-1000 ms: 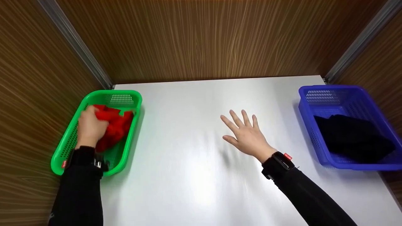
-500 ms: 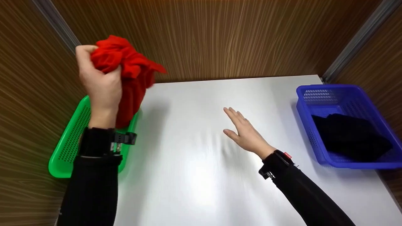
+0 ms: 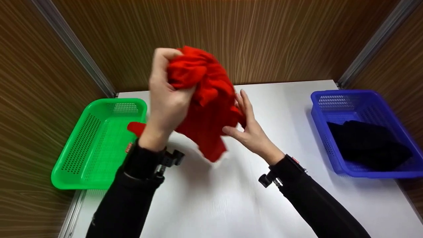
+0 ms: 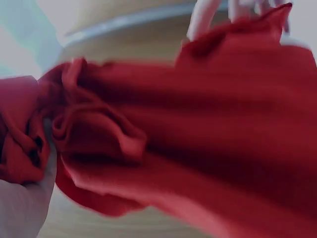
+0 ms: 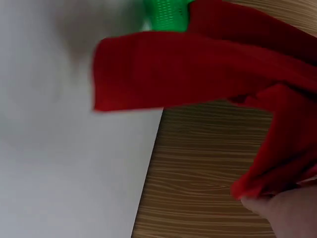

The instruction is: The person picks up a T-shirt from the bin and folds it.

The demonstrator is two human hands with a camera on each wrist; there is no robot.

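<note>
Right hand (image 3: pixel 248 132): fingers straight, touching the side of the red cloth (image 3: pixel 206 105).
Left hand (image 3: pixel 167 99): squeezing the top of the bunched cloth, held up over the white table (image 3: pixel 251 198).
Red cloth: hangs long-ways, top up, loose end pointing down at the table.
Green basket (image 3: pixel 96 145): on the left.
Blue basket (image 3: pixel 357 99): far right, with a black cloth (image 3: pixel 370 145) inside.

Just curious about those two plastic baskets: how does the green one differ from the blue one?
The green basket sits at the table's left edge and holds nothing; the blue basket sits at the right with a black cloth in it. Both are perforated, rectangular trays.
</note>
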